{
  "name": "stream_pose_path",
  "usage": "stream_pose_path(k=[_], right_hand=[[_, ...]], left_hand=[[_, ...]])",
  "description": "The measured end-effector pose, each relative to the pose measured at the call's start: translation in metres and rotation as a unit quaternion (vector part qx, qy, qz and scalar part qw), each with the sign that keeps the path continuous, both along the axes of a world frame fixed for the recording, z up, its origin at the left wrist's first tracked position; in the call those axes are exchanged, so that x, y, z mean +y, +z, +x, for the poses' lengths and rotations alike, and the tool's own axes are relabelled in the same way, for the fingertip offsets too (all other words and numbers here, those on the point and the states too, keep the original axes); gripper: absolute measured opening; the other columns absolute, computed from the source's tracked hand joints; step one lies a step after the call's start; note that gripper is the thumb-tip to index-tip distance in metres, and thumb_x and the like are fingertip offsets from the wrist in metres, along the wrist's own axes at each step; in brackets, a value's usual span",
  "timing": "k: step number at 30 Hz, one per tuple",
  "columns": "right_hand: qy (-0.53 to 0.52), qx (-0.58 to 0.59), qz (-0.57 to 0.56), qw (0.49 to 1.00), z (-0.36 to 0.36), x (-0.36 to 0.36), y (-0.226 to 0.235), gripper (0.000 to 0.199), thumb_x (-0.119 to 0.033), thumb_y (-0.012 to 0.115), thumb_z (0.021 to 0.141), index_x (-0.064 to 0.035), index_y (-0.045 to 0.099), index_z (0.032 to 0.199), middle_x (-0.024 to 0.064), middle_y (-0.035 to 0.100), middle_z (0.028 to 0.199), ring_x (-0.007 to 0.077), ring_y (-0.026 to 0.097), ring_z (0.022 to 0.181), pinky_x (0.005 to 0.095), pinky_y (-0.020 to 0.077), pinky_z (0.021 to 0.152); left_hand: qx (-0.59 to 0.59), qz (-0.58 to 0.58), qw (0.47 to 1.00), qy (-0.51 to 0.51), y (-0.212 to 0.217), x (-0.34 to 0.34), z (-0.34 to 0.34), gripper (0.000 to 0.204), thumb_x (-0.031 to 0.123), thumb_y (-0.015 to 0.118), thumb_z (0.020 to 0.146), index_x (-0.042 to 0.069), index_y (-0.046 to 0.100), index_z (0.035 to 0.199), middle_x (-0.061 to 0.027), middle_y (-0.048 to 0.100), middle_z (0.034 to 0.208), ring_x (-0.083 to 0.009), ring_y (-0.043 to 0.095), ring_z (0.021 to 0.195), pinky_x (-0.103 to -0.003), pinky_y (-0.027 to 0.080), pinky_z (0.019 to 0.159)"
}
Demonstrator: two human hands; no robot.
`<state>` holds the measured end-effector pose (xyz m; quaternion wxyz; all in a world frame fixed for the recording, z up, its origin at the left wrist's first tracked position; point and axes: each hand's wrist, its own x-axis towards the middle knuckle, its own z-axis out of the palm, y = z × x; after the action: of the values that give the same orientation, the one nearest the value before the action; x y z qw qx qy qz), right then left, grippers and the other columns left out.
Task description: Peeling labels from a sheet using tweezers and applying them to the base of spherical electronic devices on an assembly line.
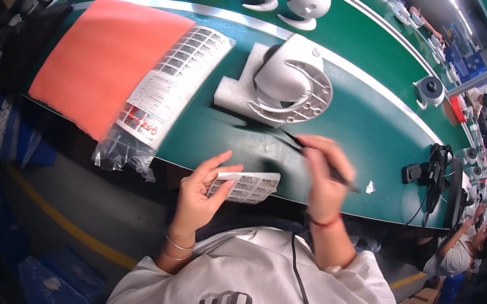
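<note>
My left hand (pixel 200 192) pinches a small sheet of printed labels (pixel 249 186) just off the table's near edge. In my right hand (pixel 327 169) is a pair of thin black tweezers (pixel 292 139), blurred by motion, with the tip pointing left and away from me. Just beyond that tip a white rounded camera (pixel 284 74) lies tilted on a white foam block (pixel 234 94), its ring-shaped base turned toward me. Neither hand touches the camera.
Left on the green table (pixel 337 189) lie an orange-pink sheet (pixel 108 60) and a bagged label sheet (pixel 169 87). Black cables (pixel 435 177) lie at the right. White cameras (pixel 304 5) stand on the green conveyor (pixel 356 41) behind. A person (pixel 455 250) sits at far right.
</note>
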<state>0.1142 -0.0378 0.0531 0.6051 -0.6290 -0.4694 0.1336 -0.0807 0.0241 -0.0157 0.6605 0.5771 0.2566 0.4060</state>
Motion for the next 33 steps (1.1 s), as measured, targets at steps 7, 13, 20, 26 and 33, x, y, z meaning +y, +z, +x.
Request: stream_pose_path(k=[7, 13, 20, 26, 33], right_hand=[[0.086, -0.217, -0.116, 0.965, 0.066, 0.041, 0.092, 0.025, -0.018, 0.066, 0.085, -0.0014, 0.06, 0.102, 0.0049, 0.049, 0.062, 0.0146, 0.048, 0.055, 0.0318, 0.0396, 0.052], [0.159, -0.383, -0.216, 0.884, 0.087, 0.08, 0.1, 0.022, -0.016, 0.077, 0.072, -0.0013, 0.061, 0.076, 0.013, 0.055, 0.058, 0.0259, 0.054, 0.051, 0.0348, 0.0432, 0.053], [-0.103, -0.496, -0.175, 0.845, 0.22, 0.066, 0.054, 0.021, -0.017, 0.073, 0.072, -0.0057, 0.055, 0.074, 0.0128, 0.056, 0.061, 0.0298, 0.055, 0.054, 0.038, 0.0438, 0.05], [-0.258, -0.705, -0.259, 0.607, 0.377, 0.128, -0.037, 0.006, -0.015, 0.057, 0.082, -0.0161, 0.057, 0.088, 0.0057, 0.065, 0.08, 0.0255, 0.067, 0.063, 0.0382, 0.0514, 0.052], [-0.045, -0.613, -0.189, 0.766, 0.342, 0.171, -0.055, 0.042, -0.033, 0.065, 0.08, -0.0227, 0.056, 0.12, 0.0069, 0.067, 0.097, 0.0281, 0.067, 0.072, 0.0394, 0.0532, 0.057]], left_hand=[[-0.013, -0.033, 0.999, -0.023, 0.0, -0.001, 0.002, 0.047, -0.011, 0.056, 0.087, -0.005, 0.045, 0.132, -0.0205, 0.065, 0.113, -0.0157, 0.062, 0.102, -0.026, 0.049, 0.09], [0.028, -0.004, 0.999, -0.021, 0.006, 0.001, 0.011, 0.042, -0.01, 0.056, 0.088, -0.005, 0.048, 0.128, -0.0192, 0.066, 0.112, -0.0138, 0.062, 0.099, -0.024, 0.05, 0.086], [-0.051, -0.023, 0.998, -0.022, 0.004, 0.006, 0.018, 0.033, -0.008, 0.058, 0.088, -0.006, 0.054, 0.121, -0.0178, 0.065, 0.115, -0.0158, 0.062, 0.103, -0.028, 0.051, 0.088], [-0.14, -0.162, 0.973, -0.08, 0.008, 0.002, 0.03, 0.034, -0.006, 0.059, 0.088, -0.004, 0.055, 0.122, -0.0189, 0.063, 0.117, -0.0181, 0.061, 0.106, -0.029, 0.05, 0.092], [-0.114, -0.168, 0.979, -0.034, 0.012, 0.002, 0.054, 0.015, 0.003, 0.055, 0.093, -0.002, 0.052, 0.107, -0.0231, 0.062, 0.117, -0.0198, 0.061, 0.106, -0.031, 0.047, 0.093]])
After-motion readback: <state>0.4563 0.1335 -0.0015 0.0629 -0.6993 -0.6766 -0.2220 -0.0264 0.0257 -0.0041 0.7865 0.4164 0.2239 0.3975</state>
